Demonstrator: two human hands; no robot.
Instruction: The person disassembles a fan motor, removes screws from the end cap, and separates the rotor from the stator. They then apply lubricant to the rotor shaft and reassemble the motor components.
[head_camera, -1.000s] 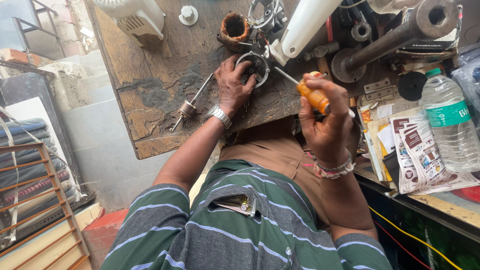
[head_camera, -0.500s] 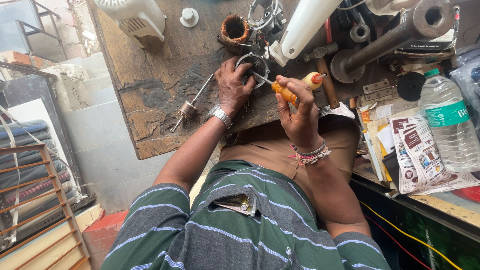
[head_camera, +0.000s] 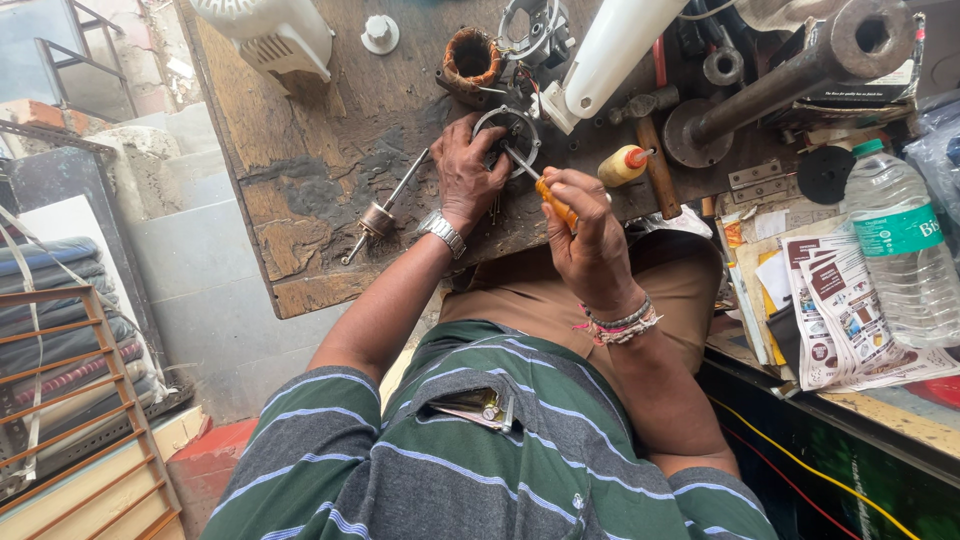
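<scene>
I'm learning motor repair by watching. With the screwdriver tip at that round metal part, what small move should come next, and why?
Probably a slow turn of the screwdriver while pressing down. The right hand grips its orange handle with the tip set in the round metal part, and the left hand braces that part against the wooden bench. I can't see the screw itself.

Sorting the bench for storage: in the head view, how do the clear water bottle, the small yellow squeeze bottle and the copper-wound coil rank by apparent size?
Largest to smallest:
1. Clear water bottle, by far.
2. Copper-wound coil.
3. Yellow squeeze bottle.
The last two look close, so that order is unsure.
</scene>
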